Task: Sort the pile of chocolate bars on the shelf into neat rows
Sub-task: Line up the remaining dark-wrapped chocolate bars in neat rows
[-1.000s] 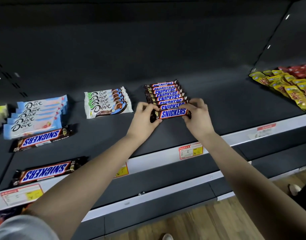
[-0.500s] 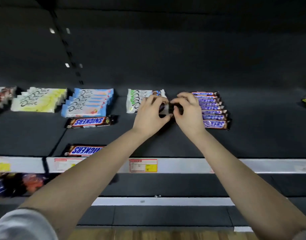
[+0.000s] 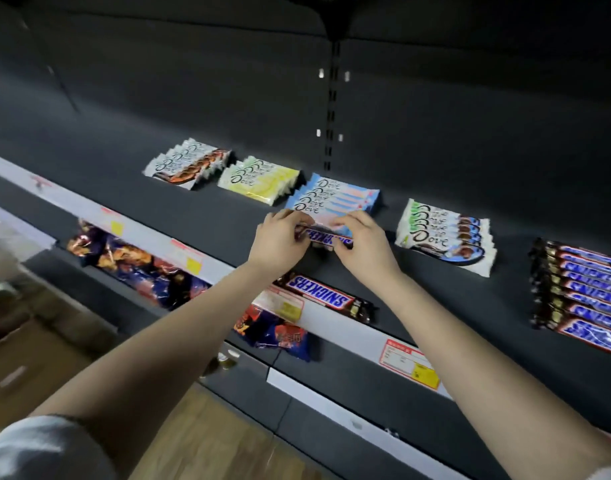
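Head view: both hands meet on one Snickers bar (image 3: 326, 240). The left hand (image 3: 280, 242) pinches its left end and the right hand (image 3: 363, 245) pinches its right end, fingers curled over the wrapper. The bar sits just in front of the blue Dove stack (image 3: 335, 199); I cannot tell whether it rests on the shelf (image 3: 470, 317) or is lifted.

A second loose Snickers bar (image 3: 323, 296) lies slantwise at the shelf's front edge, partly under the left forearm. Far right is a neat Snickers row (image 3: 588, 292). Along the back lie a brown-printed Dove stack (image 3: 190, 164), a yellow Dove stack (image 3: 259, 180) and, right of the hands, a green-and-white Dove stack (image 3: 446, 233).

The lower shelf holds dark blue packets (image 3: 138, 265), blurred.
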{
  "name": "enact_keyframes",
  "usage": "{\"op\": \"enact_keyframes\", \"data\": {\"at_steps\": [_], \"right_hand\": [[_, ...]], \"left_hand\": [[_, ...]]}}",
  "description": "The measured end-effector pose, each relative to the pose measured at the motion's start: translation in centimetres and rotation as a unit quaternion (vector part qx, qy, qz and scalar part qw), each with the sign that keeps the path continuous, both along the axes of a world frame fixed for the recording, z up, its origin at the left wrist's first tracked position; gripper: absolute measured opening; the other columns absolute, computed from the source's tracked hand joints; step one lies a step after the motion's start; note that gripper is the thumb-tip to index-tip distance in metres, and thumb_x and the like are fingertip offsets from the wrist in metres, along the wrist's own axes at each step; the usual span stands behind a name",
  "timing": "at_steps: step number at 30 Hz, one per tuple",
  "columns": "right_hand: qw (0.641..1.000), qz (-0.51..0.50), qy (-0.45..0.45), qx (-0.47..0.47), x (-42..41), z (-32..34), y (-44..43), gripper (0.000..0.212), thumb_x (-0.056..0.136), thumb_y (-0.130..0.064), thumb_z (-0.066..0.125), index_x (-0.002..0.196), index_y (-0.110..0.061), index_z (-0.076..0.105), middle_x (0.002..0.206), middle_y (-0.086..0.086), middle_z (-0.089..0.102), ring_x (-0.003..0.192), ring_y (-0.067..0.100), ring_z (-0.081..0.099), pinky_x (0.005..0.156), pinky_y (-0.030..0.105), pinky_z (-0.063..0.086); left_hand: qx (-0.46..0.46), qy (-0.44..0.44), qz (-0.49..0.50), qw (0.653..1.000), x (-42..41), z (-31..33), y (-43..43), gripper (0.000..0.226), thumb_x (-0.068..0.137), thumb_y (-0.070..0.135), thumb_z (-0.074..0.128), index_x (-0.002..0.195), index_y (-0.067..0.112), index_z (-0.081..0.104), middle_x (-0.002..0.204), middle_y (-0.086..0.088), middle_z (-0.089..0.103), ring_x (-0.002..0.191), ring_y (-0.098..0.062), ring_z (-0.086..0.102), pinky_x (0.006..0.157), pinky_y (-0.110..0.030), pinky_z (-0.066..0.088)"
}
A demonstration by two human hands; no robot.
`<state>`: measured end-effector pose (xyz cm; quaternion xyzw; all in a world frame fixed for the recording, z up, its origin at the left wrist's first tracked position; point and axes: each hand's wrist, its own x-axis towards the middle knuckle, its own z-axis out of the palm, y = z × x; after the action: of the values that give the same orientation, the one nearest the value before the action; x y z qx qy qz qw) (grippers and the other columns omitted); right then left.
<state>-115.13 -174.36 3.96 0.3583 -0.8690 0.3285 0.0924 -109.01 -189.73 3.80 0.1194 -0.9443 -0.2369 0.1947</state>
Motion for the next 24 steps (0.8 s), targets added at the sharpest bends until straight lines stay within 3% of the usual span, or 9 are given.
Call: {"op": "enact_keyframes", "data": {"at_steps": [5, 10, 17, 21, 24], "right_hand": [[0.996, -0.008, 0.044, 0.082, -0.2, -1.6, -0.4, 0.037, 0.087, -0.021, 0.060, 0.122, -0.011, 0.058, 0.125, 0.005, 0.054, 0.113, 0.025, 0.049, 0.096, 0.039, 0.041], [0.992, -0.055, 0.014, 0.111, -0.7, -2.2, 0.1, 0.042, 0.088, -0.030, 0.058, 0.127, -0.014, 0.054, 0.125, 0.006, 0.053, 0.112, 0.027, 0.046, 0.094, 0.039, 0.041], [0.995, -0.039, -0.015, 0.095, -0.4, -2.2, 0.2, 0.049, 0.089, -0.021, 0.059, 0.135, -0.010, 0.046, 0.124, 0.007, 0.046, 0.115, 0.024, 0.041, 0.102, 0.037, 0.036], [0.997, -0.022, -0.005, 0.076, -0.1, -2.2, 0.4, 0.043, 0.086, -0.013, 0.062, 0.127, -0.010, 0.053, 0.120, 0.007, 0.044, 0.112, 0.021, 0.039, 0.099, 0.034, 0.039], [0.998, -0.011, -0.005, 0.065, 0.2, -2.2, 0.5, 0.041, 0.084, -0.010, 0.063, 0.124, -0.013, 0.054, 0.122, 0.005, 0.043, 0.114, 0.019, 0.039, 0.097, 0.028, 0.037]], "left_hand": [[0.074, -0.053, 0.021, 0.996, 0.6, -1.0, -2.0, 0.034, 0.084, 0.019, 0.056, 0.117, 0.026, 0.059, 0.115, -0.005, 0.057, 0.110, -0.030, 0.049, 0.096, -0.040, 0.040], [0.049, -0.101, 0.021, 0.993, 0.2, -1.0, -2.0, 0.043, 0.086, 0.030, 0.056, 0.129, 0.028, 0.048, 0.128, -0.006, 0.048, 0.119, -0.030, 0.040, 0.099, -0.041, 0.035], [0.028, -0.109, 0.012, 0.994, 0.2, -1.2, -1.8, 0.051, 0.086, 0.033, 0.056, 0.134, 0.032, 0.041, 0.141, -0.006, 0.038, 0.126, -0.031, 0.034, 0.104, -0.042, 0.030], [0.051, -0.092, 0.010, 0.994, 0.5, -1.1, -1.6, 0.059, 0.083, 0.029, 0.061, 0.136, 0.027, 0.035, 0.141, -0.007, 0.038, 0.126, -0.031, 0.035, 0.104, -0.044, 0.032], [0.043, -0.090, -0.016, 0.995, 0.8, -1.1, -1.6, 0.052, 0.085, 0.026, 0.059, 0.133, 0.029, 0.040, 0.135, -0.007, 0.044, 0.122, -0.030, 0.037, 0.102, -0.043, 0.034]]}}
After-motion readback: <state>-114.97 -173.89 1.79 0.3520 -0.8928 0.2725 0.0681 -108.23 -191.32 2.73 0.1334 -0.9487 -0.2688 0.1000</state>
